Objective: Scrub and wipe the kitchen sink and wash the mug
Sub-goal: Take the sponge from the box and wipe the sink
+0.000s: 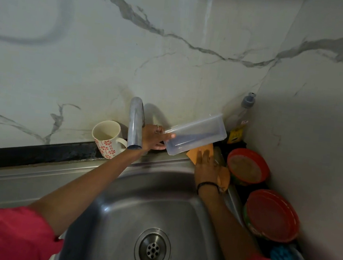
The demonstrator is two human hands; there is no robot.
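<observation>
Marble-tiled corner: left hand (155, 137) grips the light, slippery plastic tub (195, 133) by its rim; right hand (207, 166) presses flat on the soft orange cloth (200, 153) along the sink (115, 204) ledge.

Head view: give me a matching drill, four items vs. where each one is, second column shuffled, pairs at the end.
Items
1. mug
2. clear plastic container
3. orange cloth
4. soap bottle

Places
A. under the right hand, on the sink rim
B. standing in the wall corner behind the red-rimmed bowls
C. on the ledge, left of the tap
D. held tilted up off the ledge by the left hand

Pairs: 1-C, 2-D, 3-A, 4-B
</observation>
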